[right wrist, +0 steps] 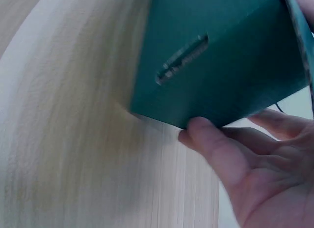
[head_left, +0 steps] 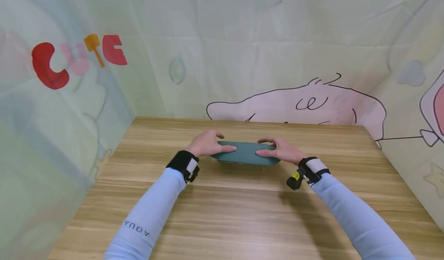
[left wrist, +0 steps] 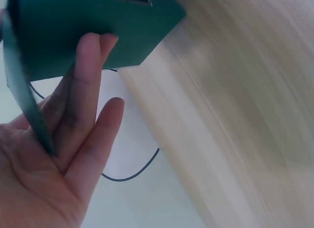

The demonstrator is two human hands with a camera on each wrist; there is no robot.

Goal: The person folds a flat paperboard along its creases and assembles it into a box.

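A teal-green cardboard box (head_left: 244,154) with a ribbed top flap, rounded at both ends, is between my two hands near the far part of the table. My left hand (head_left: 207,142) holds its left end, thumb on top of the flap and fingers beneath. In the left wrist view those fingers lie along the green side wall (left wrist: 142,29). My right hand (head_left: 285,150) grips the right end the same way. From the right wrist, the fingertips meet the lower edge of a green panel (right wrist: 221,80) with a narrow slot cut in it.
The wood-grain table (head_left: 236,210) stretches from under my forearms to its back edge. Printed cloth walls (head_left: 229,71) enclose it at the back and both sides. A wrist camera (head_left: 294,181) hangs by my right wrist.
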